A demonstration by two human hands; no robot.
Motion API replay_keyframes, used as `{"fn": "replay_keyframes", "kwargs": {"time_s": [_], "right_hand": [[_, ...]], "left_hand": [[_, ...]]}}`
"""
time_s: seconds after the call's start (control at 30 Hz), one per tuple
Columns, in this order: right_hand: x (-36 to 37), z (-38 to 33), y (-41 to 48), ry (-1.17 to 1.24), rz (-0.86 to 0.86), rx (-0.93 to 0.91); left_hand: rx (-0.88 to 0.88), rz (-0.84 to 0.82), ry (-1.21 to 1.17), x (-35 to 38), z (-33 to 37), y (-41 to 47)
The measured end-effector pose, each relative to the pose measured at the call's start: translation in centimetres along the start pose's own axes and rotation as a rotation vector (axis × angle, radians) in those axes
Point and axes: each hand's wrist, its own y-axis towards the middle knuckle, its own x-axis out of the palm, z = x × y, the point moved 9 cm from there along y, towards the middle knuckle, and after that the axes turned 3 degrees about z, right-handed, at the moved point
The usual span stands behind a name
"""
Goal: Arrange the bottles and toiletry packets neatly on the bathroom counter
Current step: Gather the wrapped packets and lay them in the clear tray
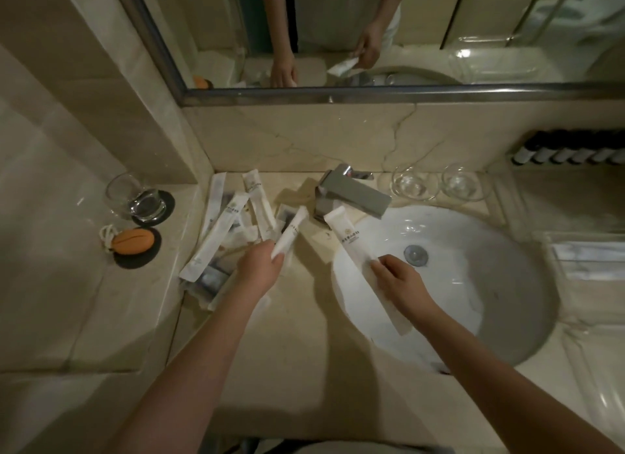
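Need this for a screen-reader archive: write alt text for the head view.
The left hand grips a white packet and the right hand pinches a longer packet above the sink of a beige counter. More packets lie piled left of the faucet.

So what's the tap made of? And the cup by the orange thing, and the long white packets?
The tap looks like metal: grey, with a shiny top catching light. The cup looks like clear glass: its dark coaster shows through. The packets seem matte white paper or thin plastic; hard to tell.
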Motion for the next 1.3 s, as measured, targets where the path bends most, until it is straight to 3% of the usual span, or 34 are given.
{"fn": "replay_keyframes", "kwargs": {"time_s": [0.2, 0.4, 0.57, 0.8, 0.97, 1.13, 1.3], "right_hand": [[-2.0, 0.0, -0.2, 0.079, -0.061, -0.060], [-7.9, 1.8, -1.0, 0.231, -0.005, -0.121], [-15.6, 6.3, -1.9, 0.261, 0.161, -0.110], [-27.9, 15.4, -2.6, 0.252, 0.398, 0.066], [-36.7, 20.1, -1.9, -0.080, 0.490, 0.078], [-40.8, 23.6, 0.3, -0.615, 0.272, 0.107], [-39.7, 25.0, 2.9, -0.851, 0.017, 0.057]], "left_hand": [[-0.022, 0.120, -0.292, -2.4, 2.6, -5.9], [0.060, 0.089, -0.423, -0.6, 10.3, -9.1], [0.118, -0.031, -0.556, 4.1, 18.7, -9.0], [0.295, -0.177, -0.514, 10.6, 31.6, -9.4], [0.318, -0.223, -0.496, 14.8, 36.9, -9.1], [0.342, -0.226, -0.414, 17.3, 39.8, -9.0], [0.367, -0.264, -0.413, 18.7, 41.5, -9.8]]}}
